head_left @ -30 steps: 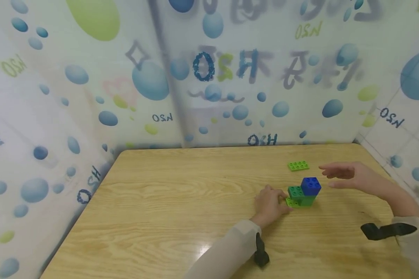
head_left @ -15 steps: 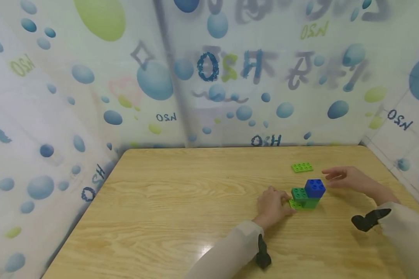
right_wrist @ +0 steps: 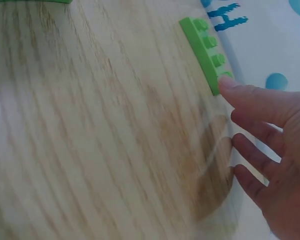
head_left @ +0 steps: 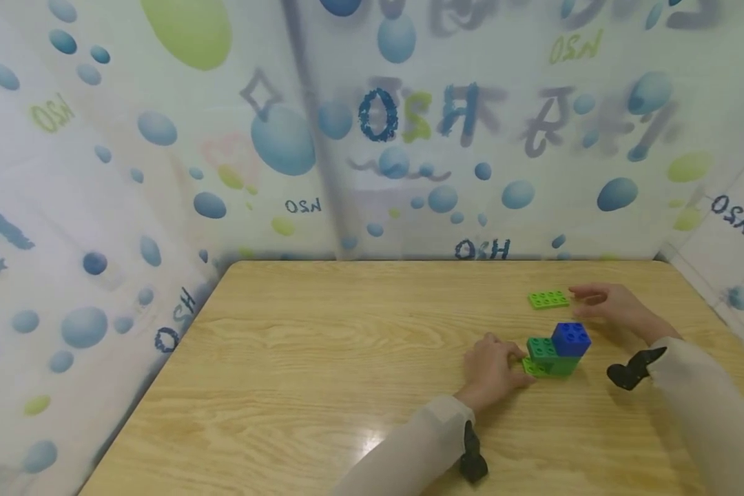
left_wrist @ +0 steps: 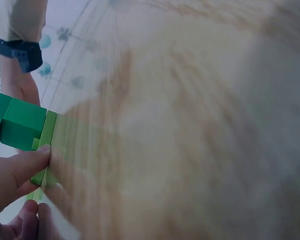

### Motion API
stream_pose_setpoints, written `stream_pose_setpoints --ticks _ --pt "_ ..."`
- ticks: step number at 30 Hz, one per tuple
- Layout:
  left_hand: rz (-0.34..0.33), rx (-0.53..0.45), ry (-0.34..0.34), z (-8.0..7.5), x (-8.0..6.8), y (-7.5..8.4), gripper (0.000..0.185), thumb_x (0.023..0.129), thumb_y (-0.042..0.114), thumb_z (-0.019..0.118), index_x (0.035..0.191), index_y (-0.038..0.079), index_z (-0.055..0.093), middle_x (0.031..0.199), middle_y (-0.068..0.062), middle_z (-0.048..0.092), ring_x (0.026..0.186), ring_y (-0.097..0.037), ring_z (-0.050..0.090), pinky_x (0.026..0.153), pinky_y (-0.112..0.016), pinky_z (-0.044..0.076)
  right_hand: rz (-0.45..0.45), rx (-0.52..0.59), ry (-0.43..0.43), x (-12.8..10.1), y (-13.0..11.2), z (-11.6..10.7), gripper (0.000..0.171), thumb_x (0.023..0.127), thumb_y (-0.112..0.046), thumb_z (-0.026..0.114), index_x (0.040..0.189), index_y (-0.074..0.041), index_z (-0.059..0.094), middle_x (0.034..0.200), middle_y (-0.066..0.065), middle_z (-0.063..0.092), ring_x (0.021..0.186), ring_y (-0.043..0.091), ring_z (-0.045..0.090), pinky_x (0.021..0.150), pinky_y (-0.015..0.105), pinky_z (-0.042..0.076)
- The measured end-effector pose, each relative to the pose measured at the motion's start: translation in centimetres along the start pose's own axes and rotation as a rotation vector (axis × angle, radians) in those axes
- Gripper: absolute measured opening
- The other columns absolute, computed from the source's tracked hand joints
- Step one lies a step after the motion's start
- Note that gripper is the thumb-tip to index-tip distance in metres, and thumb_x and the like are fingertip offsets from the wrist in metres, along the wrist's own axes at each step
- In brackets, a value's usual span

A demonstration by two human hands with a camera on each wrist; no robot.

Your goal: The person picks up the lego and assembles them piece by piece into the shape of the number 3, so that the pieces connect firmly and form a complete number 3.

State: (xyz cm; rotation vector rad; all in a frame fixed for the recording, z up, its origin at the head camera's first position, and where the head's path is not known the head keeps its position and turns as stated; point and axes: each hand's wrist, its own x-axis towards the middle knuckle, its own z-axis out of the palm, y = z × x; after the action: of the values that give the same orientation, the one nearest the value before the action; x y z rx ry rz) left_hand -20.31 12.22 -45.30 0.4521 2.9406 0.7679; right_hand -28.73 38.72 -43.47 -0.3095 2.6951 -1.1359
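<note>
1. Left hand (head_left: 490, 368) – lower right of centre – fingertips curled against the light green base plate (head_left: 533, 366) of the block stack (head_left: 558, 350).
2. Right hand (head_left: 614, 304) – fingers extended, one fingertip touching the loose flat green plate (head_left: 548, 299) further up the wooden table (head_left: 322, 358); it grips nothing.

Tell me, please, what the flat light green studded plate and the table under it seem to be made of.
The flat light green studded plate looks like moulded plastic: uniform colour, crisp round studs, slight sheen. The table shows pale wood grain with a glossy reflection, so probably varnished wood or a wood-pattern laminate; the pictures cannot settle which. The right hand touches the plate's end.
</note>
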Motion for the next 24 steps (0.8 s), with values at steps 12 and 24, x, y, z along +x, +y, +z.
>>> stream_pose_setpoints --ticks 12,24 --pt "0.031 0.053 0.022 0.3 -0.1 0.2 0.036 0.065 0.052 0.076 0.097 0.037 0.069 0.081 0.016 0.046 0.072 0.0 0.039 0.062 -0.021 0.028 -0.008 -0.039 -0.017 1.7 0.1 1.0 0.07 0.081 -0.027 0.07 0.134 0.007 0.038 0.134 0.034 0.033 0.113 0.052 0.036 0.087 0.061 0.033" --pt "0.026 0.071 0.037 0.1 -0.1 0.0 0.035 0.066 0.051 0.076 0.097 0.038 0.069 0.081 0.017 0.045 0.07 0.001 0.038 0.061 -0.02 0.028 -0.029 -0.044 0.009 1.9 -0.6 1.7 0.058 0.082 -0.021 0.069 0.127 0.008 0.048 0.129 0.034 0.039 0.112 0.05 0.037 0.086 0.061 0.032"
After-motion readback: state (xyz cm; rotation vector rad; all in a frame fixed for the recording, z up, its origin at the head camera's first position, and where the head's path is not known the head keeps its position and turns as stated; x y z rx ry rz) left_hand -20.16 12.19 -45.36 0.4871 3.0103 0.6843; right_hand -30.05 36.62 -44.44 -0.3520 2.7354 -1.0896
